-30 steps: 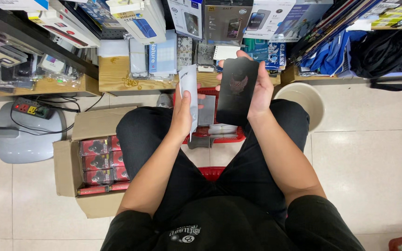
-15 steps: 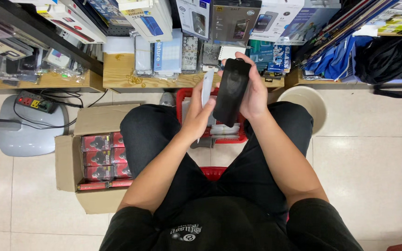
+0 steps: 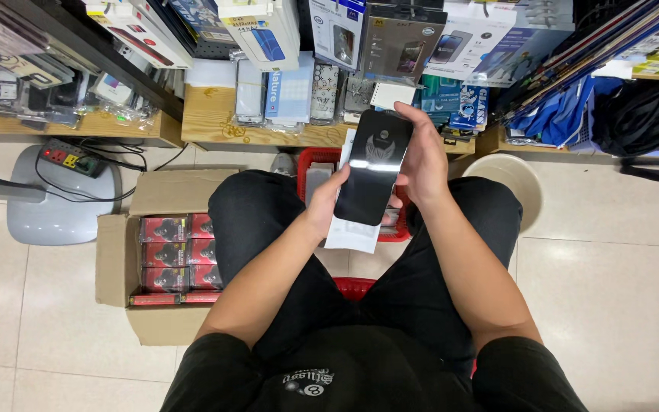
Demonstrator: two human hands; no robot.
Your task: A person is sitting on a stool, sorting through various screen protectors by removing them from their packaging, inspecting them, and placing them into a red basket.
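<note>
1. Fingers of the right hand [image 3: 425, 156] wrap the top edge of a glossy black panel [image 3: 372, 169] – tilted, above the lap.
2. Left hand [image 3: 328, 204] pinches its lower end plus a white sleeve [image 3: 352, 235] behind.
3. Red basket [image 3: 316, 164] sits underneath – cardboard box [image 3: 154, 198] beside the knee.

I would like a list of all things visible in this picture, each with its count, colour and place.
black panel: one, glossy black, held up in both hands
white sleeve: one, white, behind the panel
red basket: one, red, between the knees
cardboard box: one, brown, on the floor left of the legs
small red packs: several, red, inside the box
power strip: one, grey, on a grey base at left
beige bucket: one, beige, on the floor at right
left hand: supports the panel's lower edge
right hand: grips the panel's upper right side
</note>
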